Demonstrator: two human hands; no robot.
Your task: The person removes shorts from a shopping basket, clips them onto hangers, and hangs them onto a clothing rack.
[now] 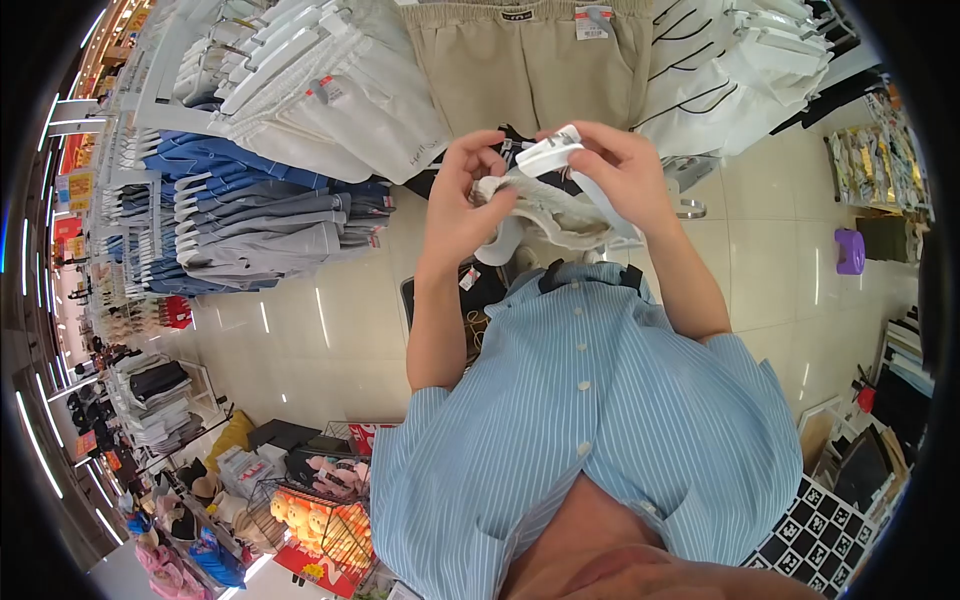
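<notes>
- Head view: I log floor [330, 335] open either side
- Beige shorts [530, 75]: one pair
- Left hand [466, 205]: half-curled, holding one garment [572, 238]
- Right hand [622, 180]: pinching one white plastic piece [545, 156]

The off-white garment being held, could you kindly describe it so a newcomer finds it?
Start from the blue striped shirt, then look up to the hands. Bunched between them is the off-white garment. Unlike the white clothes hanging beyond, it is held.

White plastic piece [545, 154] in right fingers [596, 164]
</notes>
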